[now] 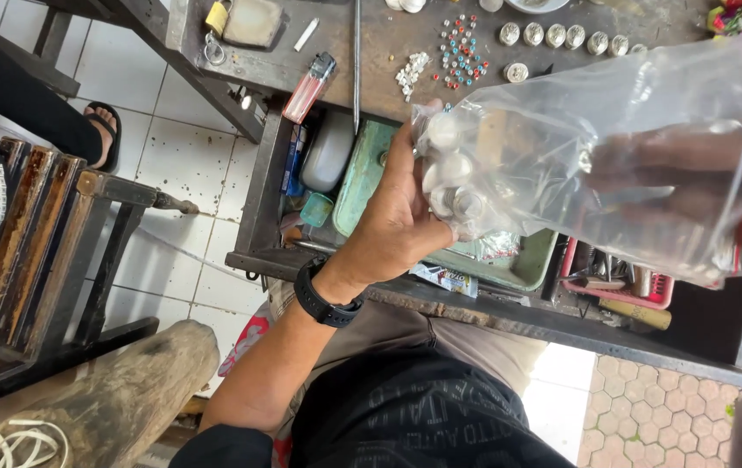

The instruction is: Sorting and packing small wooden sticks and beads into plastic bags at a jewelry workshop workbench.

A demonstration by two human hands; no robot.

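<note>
— Clear plastic bag [596,147] of round silver pieces [453,178], held above the open drawer [484,260]. Which hands?

— Left hand [401,212] clasps its bottom corner; right hand [692,165] sits inside it, grip unclear. Sorting pieces seemingly underway; next needs a steady bag.

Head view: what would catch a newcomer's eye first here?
A large clear plastic bag fills the upper right. The left hand, with a black watch on its wrist, cups the bag's bottom corner, where round silvery pieces have gathered; the right hand shows blurred through the plastic, inside the bag. Behind it, small beads lie scattered on the workbench, above an open drawer.
</note>
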